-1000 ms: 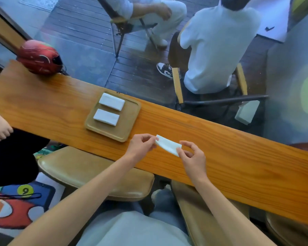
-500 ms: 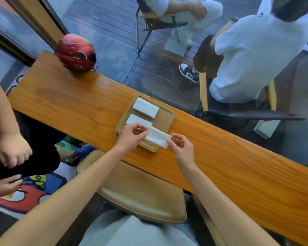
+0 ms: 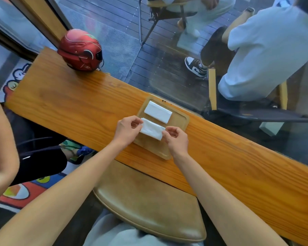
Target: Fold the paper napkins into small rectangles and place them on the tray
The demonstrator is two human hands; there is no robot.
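Now my 2 hands are over the tray (image 3: 180,121); 1.0 s ago they held the folded napkin (image 3: 152,129) above the bare counter (image 3: 75,107) to the right of the tray, and 0.5 s ago they were just reaching the tray's near edge. The view has swung too, so the tray sits mid-frame and the red helmet (image 3: 80,50) shows larger at the counter's far left end.

My left hand (image 3: 127,129) pinches the napkin's left end, thumb and fingertips closed on it. My right hand (image 3: 177,137) pinches the right end, thumb and forefinger clamped on the corner, other fingers curled. The napkin between them is white, folded to a small rectangle, slightly rumpled with soft creases, long side running between my hands. It is over the tray's middle; cannot tell if it is touching down yet or just above.

Tray is a light wooden rectangle with rounded corners and a raised rim, lying on the counter by the window glass. 1 flat folded napkin at the far end (image 3: 157,111) lies in it, neat and crisp. A second folded napkin showed in the tray's middle earlier; here only a white sliver peeks just beyond the held one by my left fingers, cannot tell for sure what it is. Near end of the tray is bare wood.

A tan stool (image 3: 149,201) stands under the counter between my forearms.
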